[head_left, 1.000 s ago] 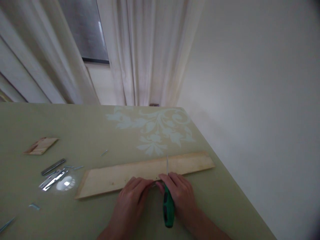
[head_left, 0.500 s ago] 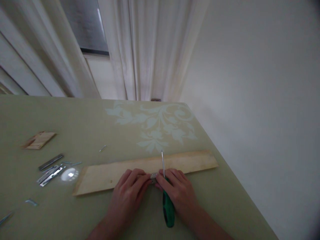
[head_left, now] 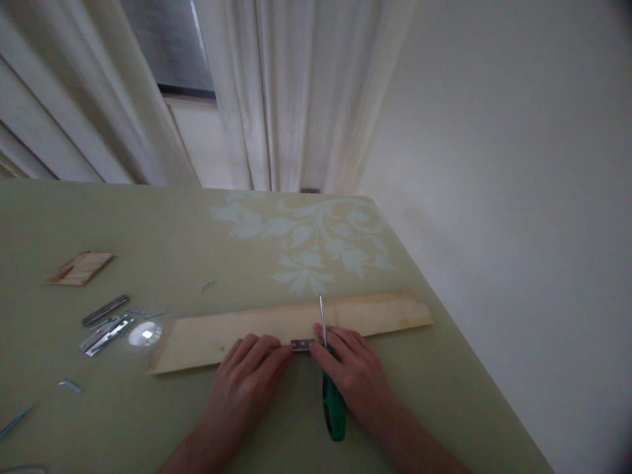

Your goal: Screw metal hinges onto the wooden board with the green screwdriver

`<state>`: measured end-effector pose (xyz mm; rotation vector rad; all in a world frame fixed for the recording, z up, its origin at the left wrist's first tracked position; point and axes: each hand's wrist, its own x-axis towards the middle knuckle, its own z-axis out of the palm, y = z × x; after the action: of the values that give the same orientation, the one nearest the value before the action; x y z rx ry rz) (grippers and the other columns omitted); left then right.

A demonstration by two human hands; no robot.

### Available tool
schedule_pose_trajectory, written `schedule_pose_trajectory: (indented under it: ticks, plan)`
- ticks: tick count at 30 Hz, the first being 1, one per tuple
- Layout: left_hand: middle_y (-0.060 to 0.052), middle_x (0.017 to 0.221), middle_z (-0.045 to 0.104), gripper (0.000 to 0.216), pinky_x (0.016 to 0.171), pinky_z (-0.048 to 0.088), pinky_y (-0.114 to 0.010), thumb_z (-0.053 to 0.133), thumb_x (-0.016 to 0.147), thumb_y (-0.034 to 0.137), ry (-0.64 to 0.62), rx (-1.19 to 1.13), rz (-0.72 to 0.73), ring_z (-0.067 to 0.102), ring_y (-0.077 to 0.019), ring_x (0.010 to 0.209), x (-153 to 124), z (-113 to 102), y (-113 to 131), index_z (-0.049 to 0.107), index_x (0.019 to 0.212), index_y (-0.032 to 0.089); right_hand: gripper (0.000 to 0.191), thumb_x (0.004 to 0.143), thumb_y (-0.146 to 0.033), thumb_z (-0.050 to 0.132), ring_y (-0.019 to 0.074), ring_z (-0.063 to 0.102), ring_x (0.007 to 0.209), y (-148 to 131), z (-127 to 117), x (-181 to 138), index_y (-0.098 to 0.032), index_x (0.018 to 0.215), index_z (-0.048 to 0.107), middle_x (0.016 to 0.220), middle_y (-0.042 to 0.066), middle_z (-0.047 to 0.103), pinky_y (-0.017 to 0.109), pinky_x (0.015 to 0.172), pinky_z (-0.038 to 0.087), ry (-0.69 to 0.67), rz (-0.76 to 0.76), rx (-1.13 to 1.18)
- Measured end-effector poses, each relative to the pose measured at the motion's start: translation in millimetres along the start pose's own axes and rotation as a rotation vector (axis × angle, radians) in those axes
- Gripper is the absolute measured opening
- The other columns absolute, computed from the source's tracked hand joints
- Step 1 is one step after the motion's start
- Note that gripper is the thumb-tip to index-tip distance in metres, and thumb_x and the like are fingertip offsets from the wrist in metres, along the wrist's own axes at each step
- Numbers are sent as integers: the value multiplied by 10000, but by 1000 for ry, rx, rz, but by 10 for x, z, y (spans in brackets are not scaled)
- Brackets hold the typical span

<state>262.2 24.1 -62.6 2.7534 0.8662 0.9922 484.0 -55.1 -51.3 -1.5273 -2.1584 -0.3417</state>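
A long pale wooden board (head_left: 276, 320) lies across the table in front of me. At its near edge is a small metal hinge (head_left: 301, 345), two dark spots showing on its face. My left hand (head_left: 251, 378) is closed, thumb and fingertips pinching the hinge's left end. My right hand (head_left: 353, 368) presses its thumb to the hinge's right end, its fingers resting on the board. That hand also keeps a screwdriver (head_left: 334, 411) between thumb and fingers, green handle towards me and thin shaft pointing away over the board. Fingers hide the hinge's ends.
Left of the board lie metal strips (head_left: 106, 336), a dark metal bar (head_left: 105, 310) and a shiny clear round thing (head_left: 145, 334). A small wood piece (head_left: 81, 268) sits farther back, and a screw (head_left: 206, 285) behind the board. The wall (head_left: 518, 230) borders the table's right side.
The hinge has turned so its flat face with two spots now shows. My left hand has shifted slightly left, widening the gap between the hands. The screwdriver stays in my right hand.
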Motion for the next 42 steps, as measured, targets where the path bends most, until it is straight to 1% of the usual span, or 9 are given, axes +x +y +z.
schedule_pose_trajectory:
  ticks: [7, 14, 22, 27, 31, 36, 39, 42]
  plan:
    - [-38, 921, 729, 183, 809, 496, -354, 555, 1047, 210, 3, -7, 9, 637, -200, 819, 45, -29, 22, 736, 1029, 226, 181, 1030, -206, 592, 236, 683, 1121, 4, 2, 7, -209, 1128, 744, 1244, 115, 752, 382, 934, 574, 4, -4, 4]
    - [-34, 934, 725, 160, 808, 476, -349, 574, 1028, 182, -4, -26, -4, 635, -200, 834, 31, -38, 27, 729, 1031, 224, 163, 980, -189, 676, 245, 686, 1111, 11, 6, 9, -198, 1127, 746, 1215, 120, 755, 379, 928, 574, -7, 0, 15]
    - [-34, 948, 718, 157, 817, 478, -357, 580, 1038, 212, -35, -30, -15, 623, -198, 838, 10, -35, -4, 734, 1056, 235, 194, 1038, -191, 563, 246, 683, 1112, 2, -9, -1, -195, 1111, 743, 1217, 117, 757, 381, 934, 587, 18, -1, 26]
    - [-36, 940, 714, 153, 792, 478, -348, 588, 1036, 212, -41, -45, -8, 620, -195, 829, 0, -33, -15, 739, 1051, 229, 177, 1022, -180, 589, 247, 683, 1113, -8, -29, 5, -188, 1105, 745, 1205, 128, 757, 372, 927, 594, 15, 7, 25]
    - [-39, 950, 715, 158, 800, 473, -349, 590, 1034, 206, -41, -44, -9, 620, -196, 836, -3, -40, -12, 742, 1066, 229, 176, 1024, -179, 587, 242, 684, 1112, -23, -47, 13, -185, 1086, 752, 1193, 128, 760, 365, 931, 596, 19, 19, 25]
    - [-38, 942, 705, 161, 800, 448, -356, 575, 1048, 212, -39, -51, -4, 600, -200, 830, -3, -33, -10, 734, 1070, 225, 177, 1019, -183, 603, 238, 681, 1118, -22, -59, -3, -195, 1117, 750, 1212, 131, 752, 368, 948, 593, -11, 36, 16]
    - [-37, 932, 701, 168, 795, 444, -356, 565, 1053, 213, -24, -56, 3, 595, -202, 825, -6, -24, -12, 733, 1055, 220, 188, 1034, -192, 576, 238, 680, 1116, -10, -61, -8, -194, 1114, 746, 1202, 124, 754, 371, 950, 591, -9, 20, 18]
    - [-38, 943, 704, 157, 798, 447, -355, 579, 1046, 202, -10, -57, 3, 597, -201, 833, -4, -26, -8, 735, 1055, 218, 237, 1064, -203, 507, 239, 683, 1102, -2, -65, 4, -189, 1087, 743, 1207, 112, 753, 366, 933, 594, 6, 17, 27]
